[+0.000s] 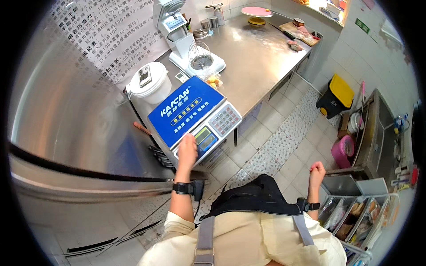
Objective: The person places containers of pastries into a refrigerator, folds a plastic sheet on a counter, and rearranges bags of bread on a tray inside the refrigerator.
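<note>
My left hand (187, 151) is closed, its fingers curled, and appears over the near left corner of the digital scale (228, 120). From this angle I cannot tell whether it touches the scale. Nothing shows in its fingers. The scale has a blue platform (188, 108), a keypad and a small display, and stands at the near end of the steel table. Out to the right, my right hand (316, 171) hangs above the floor, curled into a loose fist with nothing visible in it.
Behind the scale are a white lidded bucket (153, 86) and a white stand mixer (177, 44) with a whisk. A pink turntable (257, 12) stands far back on the steel table (248, 48). Rightward are a yellow-lidded bin (341, 91), a pink bucket (342, 153) and a rack of bags (355, 215).
</note>
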The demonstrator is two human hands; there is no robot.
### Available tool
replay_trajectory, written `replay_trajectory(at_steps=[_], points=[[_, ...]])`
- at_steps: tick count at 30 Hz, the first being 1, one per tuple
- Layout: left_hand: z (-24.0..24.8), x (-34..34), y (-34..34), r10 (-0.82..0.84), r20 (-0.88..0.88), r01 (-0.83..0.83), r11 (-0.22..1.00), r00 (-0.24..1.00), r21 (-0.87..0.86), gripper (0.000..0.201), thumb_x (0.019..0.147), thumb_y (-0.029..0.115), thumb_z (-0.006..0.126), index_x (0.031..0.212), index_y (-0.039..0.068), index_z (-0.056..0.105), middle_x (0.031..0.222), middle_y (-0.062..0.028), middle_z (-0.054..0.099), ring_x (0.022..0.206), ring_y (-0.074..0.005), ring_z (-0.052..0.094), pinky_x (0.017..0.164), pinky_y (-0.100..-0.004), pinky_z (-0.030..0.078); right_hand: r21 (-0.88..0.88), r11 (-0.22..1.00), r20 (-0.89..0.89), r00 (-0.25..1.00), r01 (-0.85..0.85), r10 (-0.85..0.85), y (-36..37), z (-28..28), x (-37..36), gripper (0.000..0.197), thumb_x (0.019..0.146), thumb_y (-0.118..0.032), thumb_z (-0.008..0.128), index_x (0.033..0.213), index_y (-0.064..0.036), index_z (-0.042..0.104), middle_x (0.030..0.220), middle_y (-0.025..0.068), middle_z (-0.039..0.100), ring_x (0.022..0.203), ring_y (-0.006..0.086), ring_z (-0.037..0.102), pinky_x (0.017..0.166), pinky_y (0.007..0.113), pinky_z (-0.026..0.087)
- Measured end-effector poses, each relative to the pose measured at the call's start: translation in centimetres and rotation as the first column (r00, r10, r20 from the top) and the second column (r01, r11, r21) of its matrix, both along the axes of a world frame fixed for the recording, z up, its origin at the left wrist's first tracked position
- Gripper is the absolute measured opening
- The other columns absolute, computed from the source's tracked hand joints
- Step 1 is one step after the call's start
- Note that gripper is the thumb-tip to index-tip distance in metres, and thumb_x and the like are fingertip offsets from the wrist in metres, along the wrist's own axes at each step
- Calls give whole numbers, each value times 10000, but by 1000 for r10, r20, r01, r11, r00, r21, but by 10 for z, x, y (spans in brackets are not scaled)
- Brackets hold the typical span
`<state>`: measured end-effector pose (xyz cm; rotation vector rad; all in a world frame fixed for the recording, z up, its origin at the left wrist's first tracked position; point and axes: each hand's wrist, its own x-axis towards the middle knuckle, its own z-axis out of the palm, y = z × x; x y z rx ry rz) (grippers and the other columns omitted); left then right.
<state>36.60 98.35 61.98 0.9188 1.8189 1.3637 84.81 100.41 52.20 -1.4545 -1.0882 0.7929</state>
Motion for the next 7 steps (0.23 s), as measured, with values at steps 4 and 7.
replay_trajectory(at_steps=[4, 7], points=[[65, -52, 61, 134, -143, -81, 942, 981, 325, 364, 957, 329, 362, 696, 86, 435, 529, 32, 368, 425, -53, 353, 403, -205, 301, -197, 955, 11, 973, -223, 230, 87, 1, -68, 77, 800, -9, 455, 796, -30, 529, 656, -6, 489, 610, 78, 482, 549, 215, 400], [83, -77, 90, 161, -88, -115, 917, 983, 383, 383, 950, 343, 407, 673, 79, 433, 542, 38, 369, 451, -46, 360, 423, -201, 313, -160, 861, -25, 874, -482, 485, 170, -25, -114, 130, 804, -14, 480, 909, -39, 553, 742, 15, 543, 662, 91, 505, 596, 233, 427]])
